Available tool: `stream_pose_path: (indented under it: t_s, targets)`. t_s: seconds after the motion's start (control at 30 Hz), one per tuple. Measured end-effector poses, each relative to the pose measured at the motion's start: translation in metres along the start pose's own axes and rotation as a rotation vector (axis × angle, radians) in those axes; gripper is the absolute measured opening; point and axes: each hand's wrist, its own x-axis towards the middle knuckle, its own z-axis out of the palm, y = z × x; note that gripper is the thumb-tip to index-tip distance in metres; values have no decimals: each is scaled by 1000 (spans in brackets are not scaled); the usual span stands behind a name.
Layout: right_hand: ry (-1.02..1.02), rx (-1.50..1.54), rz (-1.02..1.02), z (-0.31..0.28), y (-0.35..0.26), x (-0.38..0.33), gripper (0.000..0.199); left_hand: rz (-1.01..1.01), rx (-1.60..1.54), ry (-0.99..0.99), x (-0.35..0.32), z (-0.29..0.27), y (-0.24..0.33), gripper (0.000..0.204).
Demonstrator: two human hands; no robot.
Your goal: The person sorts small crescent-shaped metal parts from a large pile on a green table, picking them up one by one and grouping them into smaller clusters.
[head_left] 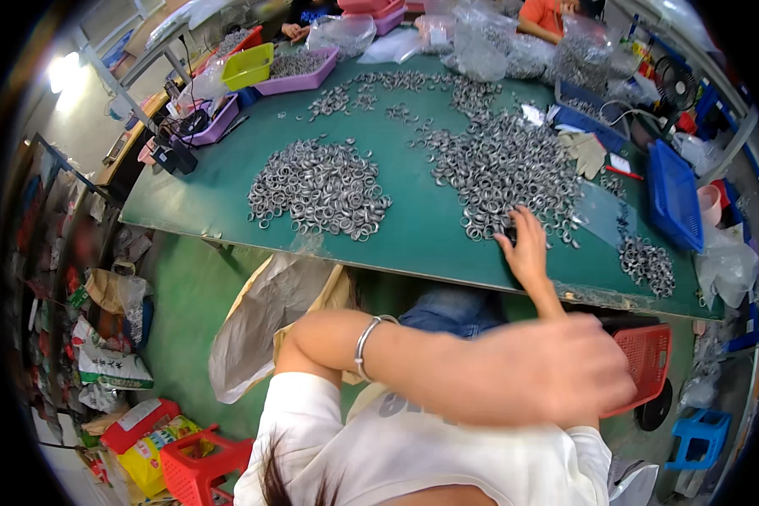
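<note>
Many small grey metal rings lie in heaps on a green-topped table [413,257]. My right hand [529,249] rests at the near edge of the large right heap of rings [514,160], thumb and fingers apart, fingertips touching the rings. My left hand [565,371], on the arm with a silver bangle [365,347], crosses in front of my body to the right, above my lap and off the table. It is smeared by motion, so its fingers cannot be made out. A second heap of rings [316,187] sits left of centre, and a smaller heap [647,266] at the right.
A blue tray [675,196] and a pale glove [584,152] are at the right. Purple [299,78] and yellow [248,67] trays stand far left. An open sack [266,316] hangs below the table edge; a red basket [647,358] is right of me. Other people sit across.
</note>
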Motion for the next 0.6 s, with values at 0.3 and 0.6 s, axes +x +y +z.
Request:
stream_pose_path:
  t_s: [0.3, 0.6]
  targets:
    - [22, 80, 30, -9, -7, 5, 40, 102, -9, 732, 24, 42, -24, 34]
    - [160, 132, 78, -16, -5, 11, 21, -37, -84, 196, -8, -26, -67, 12]
